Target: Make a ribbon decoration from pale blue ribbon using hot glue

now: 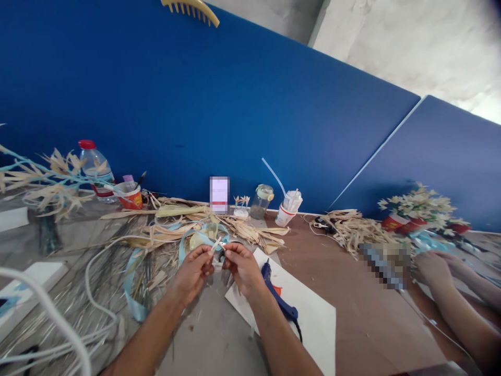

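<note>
Cream-coloured strip (pixel 216 244), left of the blue glue gun (pixel 282 298), is pinched by the left hand (pixel 197 267) close to a small shiny piece (pixel 223 244) pinched by the right hand (pixel 243 267), probably for fine control, while white board (pixel 320 326) under the glue gun likely catches drips.

Glue gun (pixel 279 299) on board (pixel 319 321) — jar (pixel 261 202) behind, bottle (pixel 97 172) far left, potted flowers (pixel 425 208) right
</note>
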The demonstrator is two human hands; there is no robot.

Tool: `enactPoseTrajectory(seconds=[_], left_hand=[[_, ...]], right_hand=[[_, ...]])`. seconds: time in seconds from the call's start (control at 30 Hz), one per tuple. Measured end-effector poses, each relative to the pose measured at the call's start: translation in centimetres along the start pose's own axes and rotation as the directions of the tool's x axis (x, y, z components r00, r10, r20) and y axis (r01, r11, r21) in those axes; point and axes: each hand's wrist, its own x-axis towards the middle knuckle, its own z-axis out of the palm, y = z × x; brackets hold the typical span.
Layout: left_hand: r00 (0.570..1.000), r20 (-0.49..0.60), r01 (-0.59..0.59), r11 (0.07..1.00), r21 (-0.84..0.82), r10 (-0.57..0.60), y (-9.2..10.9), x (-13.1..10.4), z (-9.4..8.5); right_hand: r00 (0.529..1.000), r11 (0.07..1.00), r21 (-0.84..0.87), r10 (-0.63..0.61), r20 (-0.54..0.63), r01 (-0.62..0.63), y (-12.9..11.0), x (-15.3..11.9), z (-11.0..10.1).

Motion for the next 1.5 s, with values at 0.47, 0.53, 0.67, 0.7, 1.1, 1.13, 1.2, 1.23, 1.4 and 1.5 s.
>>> enactPoseTrajectory(seconds=[0.47,0.53,0.67,0.7,1.1,1.13,1.2,1.23,1.4,1.5], left_hand=[[0.964,0.212,0.174,0.983,-0.056,-0.159,-0.3,-0.1,-0.7],[0.956,0.225,0.203,0.978,-0.045,-0.188,-0.2,-0.2,-0.6],[0.954,0.222,0.212,0.977,-0.013,-0.203,0.0,-0.3,-0.4],[0.954,0.219,0.211,0.978,-0.007,-0.204,0.0,-0.3,-0.4],[0.995,0.058,0.077,0.995,0.056,-0.080,-0.4,-0.5,0.5],[0.994,0.073,0.075,0.997,0.037,-0.077,-0.5,-0.5,0.6],[0.992,0.105,0.077,0.997,0.000,-0.077,-0.6,-0.6,0.6],[0.990,0.116,0.078,0.997,-0.010,-0.076,-0.6,-0.6,0.6],[0.995,0.069,0.072,0.997,-0.007,-0.071,-0.7,-0.7,0.7],[0.997,0.033,0.076,0.997,-0.008,-0.076,-0.6,-0.6,0.7]], right_hand=[[0.987,0.991,-0.117,-0.051,0.150,0.069,0.2,-0.7,1.0],[0.984,0.989,-0.125,-0.052,0.172,0.075,0.2,-0.6,0.8],[0.977,0.982,-0.160,-0.063,0.202,0.096,0.2,-0.5,0.6],[0.975,0.979,-0.171,-0.073,0.210,0.111,0.1,-0.5,0.6],[0.959,0.903,-0.336,-0.213,0.186,0.266,0.8,-0.5,1.1],[0.958,0.898,-0.342,-0.228,0.177,0.277,0.9,-0.6,1.1],[0.955,0.888,-0.355,-0.249,0.161,0.291,1.0,-0.6,1.1],[0.954,0.885,-0.361,-0.255,0.155,0.295,1.1,-0.6,1.0],[0.956,0.893,-0.345,-0.256,0.144,0.291,1.5,-0.4,0.9],[0.963,0.913,-0.309,-0.233,0.140,0.266,1.7,-0.2,0.9]])
